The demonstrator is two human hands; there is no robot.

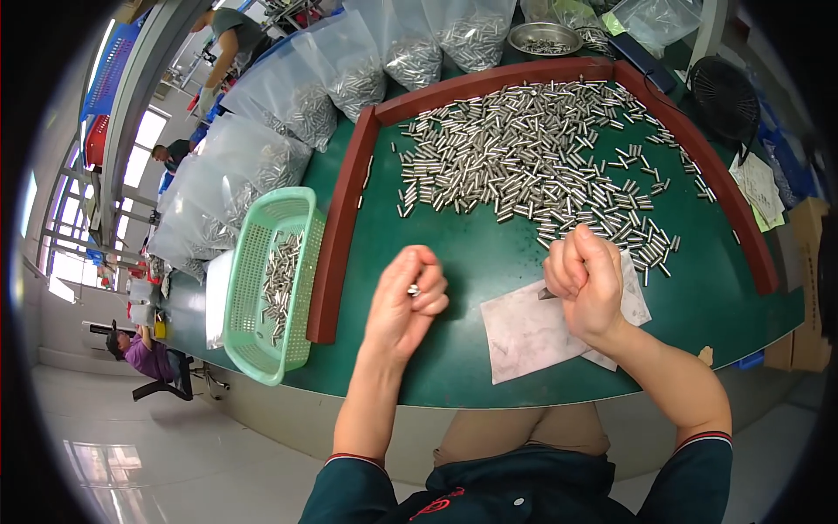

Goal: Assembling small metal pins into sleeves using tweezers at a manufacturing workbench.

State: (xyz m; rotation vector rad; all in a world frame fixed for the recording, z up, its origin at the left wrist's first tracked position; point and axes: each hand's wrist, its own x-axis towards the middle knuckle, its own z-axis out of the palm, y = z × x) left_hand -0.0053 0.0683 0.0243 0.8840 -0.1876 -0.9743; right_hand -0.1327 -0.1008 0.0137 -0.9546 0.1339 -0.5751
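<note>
My left hand [407,297] is closed above the green tabletop, with the shiny ends of small metal pins [413,289] showing between its curled fingers. To its right, my right hand [583,281] is closed too, held over a stained whitish cloth [524,336]. A small dark tip [546,294] pokes out beside its fingers; what it belongs to is hidden. Beyond both hands spreads a large heap of loose, short silver metal pins [506,144], its near edge close to my right fingers.
A reddish-brown wooden border [343,236] frames the heap on three sides. Left of it stands a light green basket [237,288] holding pins. Clear bags of pins [353,79] line the far left. A metal bowl [546,39] and black fan [724,98] stand behind. Other people are farther off.
</note>
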